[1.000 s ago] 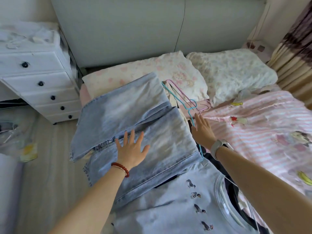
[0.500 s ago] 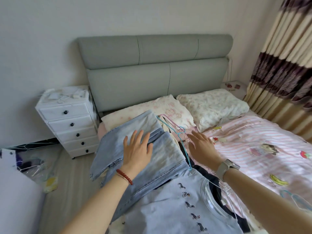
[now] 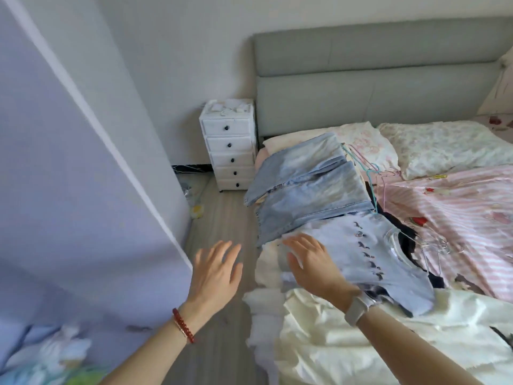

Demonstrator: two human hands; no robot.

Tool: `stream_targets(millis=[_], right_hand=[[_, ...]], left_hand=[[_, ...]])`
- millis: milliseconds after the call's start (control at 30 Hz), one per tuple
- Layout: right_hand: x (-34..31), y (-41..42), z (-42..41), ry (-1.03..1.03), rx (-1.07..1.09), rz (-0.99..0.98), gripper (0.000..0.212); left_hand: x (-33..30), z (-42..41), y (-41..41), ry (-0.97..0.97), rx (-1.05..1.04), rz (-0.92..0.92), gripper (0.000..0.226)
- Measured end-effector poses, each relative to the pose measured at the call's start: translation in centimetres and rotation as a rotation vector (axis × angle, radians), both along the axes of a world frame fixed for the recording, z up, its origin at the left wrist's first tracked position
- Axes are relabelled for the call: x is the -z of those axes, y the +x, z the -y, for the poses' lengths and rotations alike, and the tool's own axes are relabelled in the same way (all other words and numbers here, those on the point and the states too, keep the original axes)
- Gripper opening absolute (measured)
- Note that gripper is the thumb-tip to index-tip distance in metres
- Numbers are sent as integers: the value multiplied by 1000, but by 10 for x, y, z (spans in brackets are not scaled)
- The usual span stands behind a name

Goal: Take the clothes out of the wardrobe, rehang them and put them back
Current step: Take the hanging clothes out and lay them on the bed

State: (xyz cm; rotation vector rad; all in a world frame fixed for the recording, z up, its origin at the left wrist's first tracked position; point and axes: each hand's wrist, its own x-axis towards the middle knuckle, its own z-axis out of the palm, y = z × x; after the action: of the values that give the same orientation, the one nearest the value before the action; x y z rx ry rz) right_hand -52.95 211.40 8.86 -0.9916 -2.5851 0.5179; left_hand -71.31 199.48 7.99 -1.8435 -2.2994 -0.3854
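Note:
Folded light-blue jeans (image 3: pixel 305 187) lie on the bed's left edge. In front of them lies a pale blue T-shirt (image 3: pixel 369 257) with small dark prints, on a clear hanger (image 3: pixel 399 245). Thin teal and pink wire hangers (image 3: pixel 372 173) stick out beside the jeans. My left hand (image 3: pixel 216 270) hovers open over the floor, off the bed, with spread fingers and holds nothing. My right hand (image 3: pixel 313 262) is open with straight fingers over the T-shirt's left edge. A lilac fabric wardrobe (image 3: pixel 69 190) stands at the left.
A cream garment (image 3: pixel 347 337) is heaped on the bed's near corner. A pink striped quilt (image 3: pixel 458 207) and two pillows (image 3: pixel 444 145) cover the bed. A white drawer unit (image 3: pixel 230 145) stands by the grey headboard (image 3: pixel 374 79). Grey wood floor (image 3: pixel 222 218) runs between wardrobe and bed.
My view has swung left, bringing the wardrobe in. Both hands came off the jeans and hangers; the left now hovers over the floor, the right over the T-shirt.

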Motion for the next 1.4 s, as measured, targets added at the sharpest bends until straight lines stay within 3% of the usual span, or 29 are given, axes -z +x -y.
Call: stream_targets(millis=[267,333,433,733,900,1133,1233,1400], right_hand=[[-9,-162,134,61,-481,9,40],[-16,-211,173,72,-571,-7,41],[-33,-283,243,103,-698,-64,40],[-79,-431,452,77,-1097,-196,37],[-98,-483,544,-72,-1261,-189,37],[-104,-526,605,-264,-1250,-113,36],[-108,-538,610,-230,-1233,-106,29],[-122,-550,605,2,-1216,-115,29]], left_hand=[[-24,207,-117,-7,-519,-127,40],[-40,266,-148,15,-652,-166,31],[-69,355,-188,61,-860,-219,43],[-127,570,-252,106,-1285,-392,38],[-120,630,-266,17,-1358,-277,48],[-104,645,-286,-44,-1329,-225,55],[-102,646,-294,-123,-1337,-229,55],[-104,641,-296,-5,-1308,-207,48]])
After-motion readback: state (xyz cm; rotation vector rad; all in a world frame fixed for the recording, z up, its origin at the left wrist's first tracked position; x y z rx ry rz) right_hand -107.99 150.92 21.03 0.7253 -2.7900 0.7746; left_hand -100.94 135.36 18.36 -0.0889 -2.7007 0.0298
